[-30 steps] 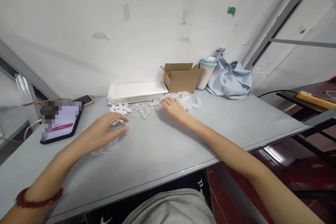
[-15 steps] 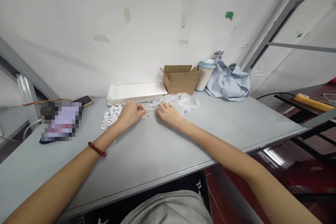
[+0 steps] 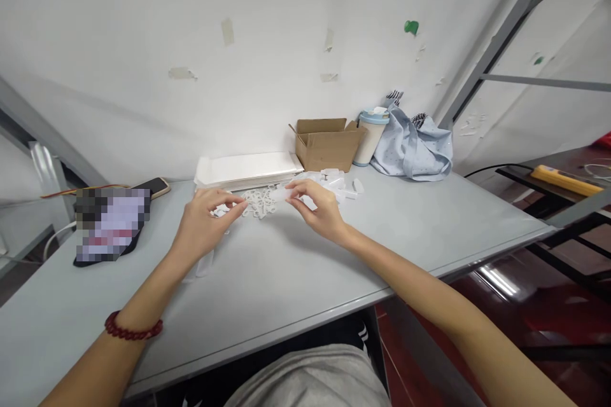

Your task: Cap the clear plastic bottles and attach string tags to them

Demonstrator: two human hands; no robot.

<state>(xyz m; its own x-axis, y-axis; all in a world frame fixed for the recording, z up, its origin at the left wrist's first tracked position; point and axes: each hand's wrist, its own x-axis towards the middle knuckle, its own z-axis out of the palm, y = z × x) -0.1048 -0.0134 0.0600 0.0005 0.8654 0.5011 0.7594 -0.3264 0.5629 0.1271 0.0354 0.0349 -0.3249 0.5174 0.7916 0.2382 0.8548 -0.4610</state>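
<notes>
Between the thumb and fingers of my right hand (image 3: 322, 210) is a frosted, see-through plastic piece (image 3: 279, 194), held just above the table and pointing left. My left hand (image 3: 206, 219) is closed in a pinch, its thumb and forefinger meeting; whatever they grip is too small to make out. Small white looped pieces (image 3: 259, 201) lie in a pile between the hands. More clear plastic pieces (image 3: 338, 183) are heaped behind my right hand. My left hand mostly covers the white ring-shaped parts. A few clear pieces (image 3: 205, 264) rest beside my left wrist.
A flat white box (image 3: 248, 167) and an open cardboard box (image 3: 329, 149) stand along the wall. Right of them are a lidded cup (image 3: 370, 140) and a light blue cloth bag (image 3: 417, 149). Phones (image 3: 155, 187) and cables lie on the left of the grey table (image 3: 286, 286).
My right hand has picked up a clear plastic piece from the heap and lifted it. My left hand has drawn back leftward from the looped pieces, now pinched over the white rings.
</notes>
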